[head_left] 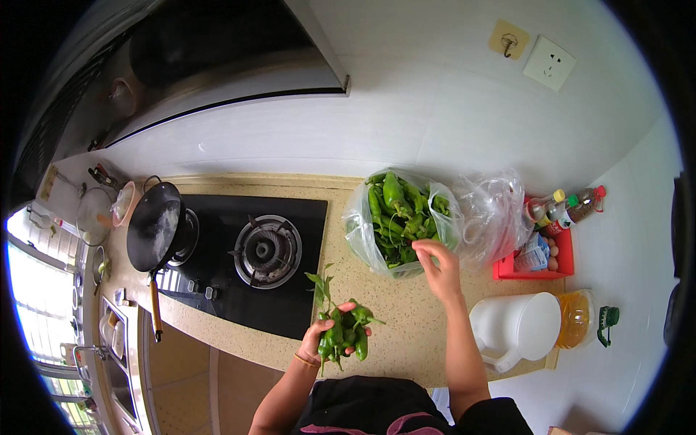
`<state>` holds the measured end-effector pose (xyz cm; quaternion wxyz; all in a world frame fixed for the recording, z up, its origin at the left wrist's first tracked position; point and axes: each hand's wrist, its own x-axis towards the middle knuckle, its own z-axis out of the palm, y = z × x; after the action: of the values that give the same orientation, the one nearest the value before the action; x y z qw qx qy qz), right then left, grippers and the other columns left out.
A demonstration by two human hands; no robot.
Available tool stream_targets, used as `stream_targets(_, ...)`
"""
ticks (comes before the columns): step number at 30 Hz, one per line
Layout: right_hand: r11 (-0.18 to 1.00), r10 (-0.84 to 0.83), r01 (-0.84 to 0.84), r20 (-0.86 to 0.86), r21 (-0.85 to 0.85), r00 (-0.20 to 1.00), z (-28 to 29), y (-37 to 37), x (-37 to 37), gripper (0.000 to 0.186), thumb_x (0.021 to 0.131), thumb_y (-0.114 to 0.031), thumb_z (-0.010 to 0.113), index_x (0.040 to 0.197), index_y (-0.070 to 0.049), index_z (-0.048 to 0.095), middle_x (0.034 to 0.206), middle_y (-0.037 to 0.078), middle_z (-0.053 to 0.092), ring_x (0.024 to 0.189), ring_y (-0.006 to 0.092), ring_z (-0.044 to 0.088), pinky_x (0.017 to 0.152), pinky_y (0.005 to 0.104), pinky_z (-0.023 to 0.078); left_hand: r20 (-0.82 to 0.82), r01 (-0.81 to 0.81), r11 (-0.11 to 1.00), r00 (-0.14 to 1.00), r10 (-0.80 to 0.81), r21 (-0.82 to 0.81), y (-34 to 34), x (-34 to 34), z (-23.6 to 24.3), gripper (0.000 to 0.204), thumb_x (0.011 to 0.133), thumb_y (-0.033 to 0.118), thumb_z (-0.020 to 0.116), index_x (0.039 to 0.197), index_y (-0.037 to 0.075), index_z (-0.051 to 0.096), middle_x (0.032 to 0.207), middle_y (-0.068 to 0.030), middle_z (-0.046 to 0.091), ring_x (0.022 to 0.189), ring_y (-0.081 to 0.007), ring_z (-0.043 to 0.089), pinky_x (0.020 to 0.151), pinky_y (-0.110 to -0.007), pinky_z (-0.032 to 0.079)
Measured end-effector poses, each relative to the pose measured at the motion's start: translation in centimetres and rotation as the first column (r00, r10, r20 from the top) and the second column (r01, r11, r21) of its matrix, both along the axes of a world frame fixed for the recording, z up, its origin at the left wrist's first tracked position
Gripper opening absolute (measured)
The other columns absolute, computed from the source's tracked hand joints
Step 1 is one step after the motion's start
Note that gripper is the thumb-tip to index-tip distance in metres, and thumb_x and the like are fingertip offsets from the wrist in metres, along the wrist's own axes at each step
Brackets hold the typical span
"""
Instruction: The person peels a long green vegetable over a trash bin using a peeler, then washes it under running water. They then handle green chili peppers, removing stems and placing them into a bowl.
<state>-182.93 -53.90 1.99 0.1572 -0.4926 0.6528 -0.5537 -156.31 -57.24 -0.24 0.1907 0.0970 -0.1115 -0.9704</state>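
My left hand (337, 332) is closed around a bunch of green peppers (357, 335) with leafy stems sticking up, over the counter just right of the stove's front corner. My right hand (433, 264) is at the front right edge of a clear plastic bag (355, 226) full of green peppers (393, 197), its fingers bent and slightly apart with nothing visible in them. A crumpled clear plastic bag (487, 210) lies to the right of the full one.
A black wok (154, 228) sits on the stove's (203, 254) left burner. At right are a red box (529, 268) holding eggs, several bottles (583, 203), a white pitcher (511, 326) and an oil jug (573, 319). A range hood (217, 43) hangs above; a sink (119, 362) is far left.
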Motion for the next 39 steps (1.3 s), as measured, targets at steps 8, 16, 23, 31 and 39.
stream_targets(8, 0.780, 0.356, 0.043, -0.500, 0.624, 0.789, -3.3, -2.0, -1.8, 0.024, 0.064, 0.004, 0.059, 0.081, -0.012, 0.065, 0.096, 0.006, 0.054, 0.094, 0.0266, 0.049, 0.082, 0.0361, 0.044, 0.108, -0.018, 1.000, 0.994, 0.019, -0.010, 0.1, 1.0, -0.4, 0.050, 0.073, 0.030, 0.053, 0.120, 0.014, 0.048, 0.121, -0.0186, 0.041, 0.100, -0.0387, 0.048, 0.051, -0.032, 0.048)
stream_targets(16, 0.958, -0.280, 0.286, 0.252, 0.012, 0.926, -0.8, -1.3, -2.2, 0.017, 0.076, -0.006, 0.064, 0.089, -0.004, 0.053, 0.083, 0.005, 0.059, 0.068, 0.0145, 0.052, 0.062, 0.0275, 0.043, 0.116, 0.039, 0.996, 0.993, -0.030, -0.079, -0.9, -0.2, 1.4, 0.061, 0.078, 0.025, 0.052, 0.132, 0.005, 0.029, 0.123, -0.0203, 0.040, 0.102, -0.0379, 0.050, 0.060, -0.035, 0.050)
stream_targets(23, 0.967, 0.177, -0.249, 0.558, 0.056, 0.811, 1.6, 2.9, 3.7, 0.027, 0.077, -0.012, 0.065, 0.100, -0.001, 0.056, 0.072, 0.003, 0.059, 0.054, 0.0059, 0.050, 0.047, 0.0179, 0.040, 0.210, 0.204, 0.950, 0.965, -0.155, -0.236, -2.2, -3.5, 3.6, 0.056, 0.084, 0.021, 0.051, 0.132, 0.003, 0.028, 0.117, -0.0167, 0.046, 0.102, -0.0290, 0.052, 0.068, -0.030, 0.049)
stream_targets(31, 0.982, 0.129, -0.053, -0.443, 0.181, 0.887, 2.4, 4.0, 8.8, 0.024, 0.078, -0.024, 0.060, 0.098, -0.011, 0.061, 0.066, 0.004, 0.047, 0.060, 0.0215, 0.052, 0.049, 0.0329, 0.044, 0.463, 0.214, 0.975, 0.871, -0.163, -0.060, -0.6, -3.2, 1.2, 0.024, 0.084, 0.023, 0.056, 0.099, 0.005, 0.050, 0.082, -0.0071, 0.059, 0.067, -0.0166, 0.059, 0.056, -0.029, 0.050)
stream_targets(39, 1.000, -0.029, 0.029, -0.086, 0.005, 0.996, 1.5, 1.3, 3.0, 0.010, 0.081, -0.013, 0.058, 0.083, -0.004, 0.061, 0.085, 0.011, 0.059, 0.069, 0.0232, 0.058, 0.062, 0.0315, 0.046, 0.293, 0.177, 0.984, 0.943, -0.159, -0.036, -1.1, -1.5, 0.9, 0.038, 0.086, 0.028, 0.050, 0.114, 0.003, 0.045, 0.112, -0.0199, 0.051, 0.091, -0.0290, 0.057, 0.062, -0.033, 0.050)
